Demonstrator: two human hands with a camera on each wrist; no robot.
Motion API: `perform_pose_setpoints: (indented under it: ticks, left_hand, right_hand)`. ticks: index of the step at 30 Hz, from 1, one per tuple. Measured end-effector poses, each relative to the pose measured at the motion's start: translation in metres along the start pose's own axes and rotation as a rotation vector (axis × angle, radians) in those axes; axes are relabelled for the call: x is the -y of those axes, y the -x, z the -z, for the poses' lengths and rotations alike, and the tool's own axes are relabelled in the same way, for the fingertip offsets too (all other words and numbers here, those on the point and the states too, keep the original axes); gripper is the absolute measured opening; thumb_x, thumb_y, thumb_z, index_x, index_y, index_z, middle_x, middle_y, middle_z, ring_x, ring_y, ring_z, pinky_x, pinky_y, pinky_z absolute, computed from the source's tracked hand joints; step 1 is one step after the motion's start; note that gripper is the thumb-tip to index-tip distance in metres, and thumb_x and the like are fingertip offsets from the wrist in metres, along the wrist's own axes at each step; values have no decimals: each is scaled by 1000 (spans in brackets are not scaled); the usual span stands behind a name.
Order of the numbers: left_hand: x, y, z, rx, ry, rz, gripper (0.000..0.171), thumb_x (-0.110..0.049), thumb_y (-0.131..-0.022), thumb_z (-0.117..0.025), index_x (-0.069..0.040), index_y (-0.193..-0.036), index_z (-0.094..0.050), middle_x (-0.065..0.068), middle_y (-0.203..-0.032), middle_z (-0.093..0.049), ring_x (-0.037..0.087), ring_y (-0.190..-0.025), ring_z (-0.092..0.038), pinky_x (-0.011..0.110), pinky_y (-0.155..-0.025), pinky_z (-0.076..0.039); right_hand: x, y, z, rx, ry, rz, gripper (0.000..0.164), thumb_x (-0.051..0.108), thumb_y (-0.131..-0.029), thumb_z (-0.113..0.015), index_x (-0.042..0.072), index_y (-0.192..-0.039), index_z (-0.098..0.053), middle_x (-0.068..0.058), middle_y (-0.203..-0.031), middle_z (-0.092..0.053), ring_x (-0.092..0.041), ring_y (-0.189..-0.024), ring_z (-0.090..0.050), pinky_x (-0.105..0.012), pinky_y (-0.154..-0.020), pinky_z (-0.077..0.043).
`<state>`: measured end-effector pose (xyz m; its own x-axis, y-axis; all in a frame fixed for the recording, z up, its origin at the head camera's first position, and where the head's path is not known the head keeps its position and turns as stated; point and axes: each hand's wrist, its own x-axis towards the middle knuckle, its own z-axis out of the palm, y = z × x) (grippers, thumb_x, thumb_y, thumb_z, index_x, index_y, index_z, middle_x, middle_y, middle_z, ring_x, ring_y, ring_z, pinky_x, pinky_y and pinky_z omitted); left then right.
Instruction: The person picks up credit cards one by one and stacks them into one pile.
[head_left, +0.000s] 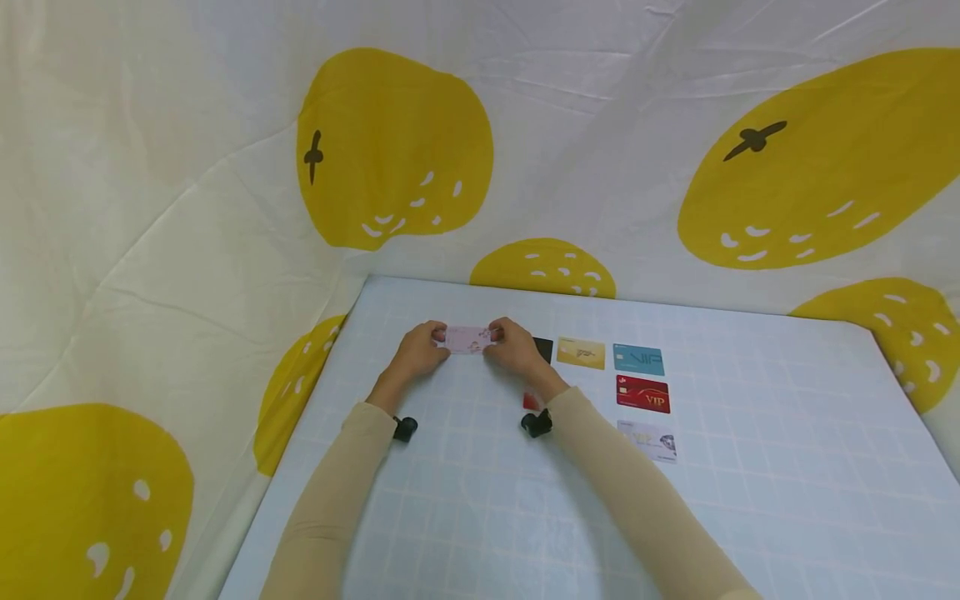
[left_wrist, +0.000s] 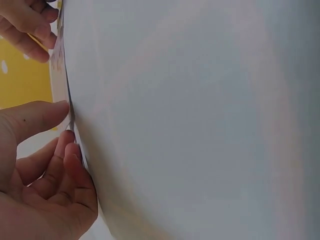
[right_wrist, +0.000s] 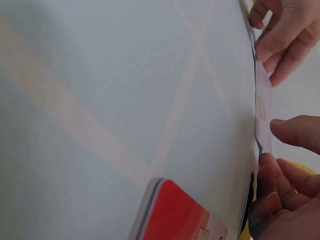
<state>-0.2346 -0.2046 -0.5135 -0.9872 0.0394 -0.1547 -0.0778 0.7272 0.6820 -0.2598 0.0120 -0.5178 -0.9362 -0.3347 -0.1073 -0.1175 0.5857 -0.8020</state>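
A pale pink card (head_left: 468, 340) with a small printed pattern lies flat between my two hands near the far left of the table. At its left short end my left hand (head_left: 422, 348) pinches it with thumb and fingertips. My right hand (head_left: 515, 347) has the opposite end, thumb at the near side and fingers curled at the far side. In the right wrist view the pink card (right_wrist: 263, 102) shows nearly edge-on, close over the tabletop. Beside my right wrist, a black card (head_left: 543, 350) and a red card (head_left: 531, 401) are partly hidden by the arm.
Right of my hands lie a gold card (head_left: 581, 353), a teal VIP card (head_left: 639, 360), a red VIP card (head_left: 643, 394) and a silvery card (head_left: 660, 442), partly covered by my sleeve. A fruit-print curtain (head_left: 570, 167) borders the pale checked table (head_left: 787, 467).
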Motion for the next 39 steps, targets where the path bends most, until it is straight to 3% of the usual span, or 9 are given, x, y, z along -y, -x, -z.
perform_pose_setpoints:
  ticks: [20, 39]
  left_hand:
    - [-6, 12, 2, -9, 218, 16, 53, -20, -90, -69, -1, -138, -56, 16, -127, -63, 31, -116, -61, 45, -98, -47]
    - [-23, 42, -5, -15, 302, -117, 50, -12, -90, -72, 1, -136, -57, 18, -122, -65, 31, -110, -65, 40, -92, -52]
  right_hand:
    - [1, 12, 13, 22, -123, -42, 45, 19, -93, -71, 4, -133, -57, -10, -118, -63, -25, -106, -58, -36, -89, -52]
    - [3, 60, 37, -10, -320, -15, 42, 17, -93, -72, 5, -132, -59, -10, -117, -64, -24, -102, -62, -34, -88, -52]
